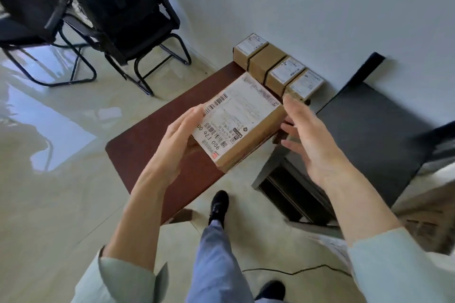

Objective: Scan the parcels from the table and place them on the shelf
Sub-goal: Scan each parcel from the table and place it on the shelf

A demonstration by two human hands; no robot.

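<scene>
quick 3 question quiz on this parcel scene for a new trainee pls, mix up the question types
1. True or false: the parcel in the hands has its printed label facing up.
2. How many boxes stand in the row against the wall? A) two B) four C) six
3. Fill in: the row of boxes rests on a dark red ____.

Key
1. True. The left hand presses its left side and the right hand is at its right side, fingers straight.
2. B
3. table
</scene>
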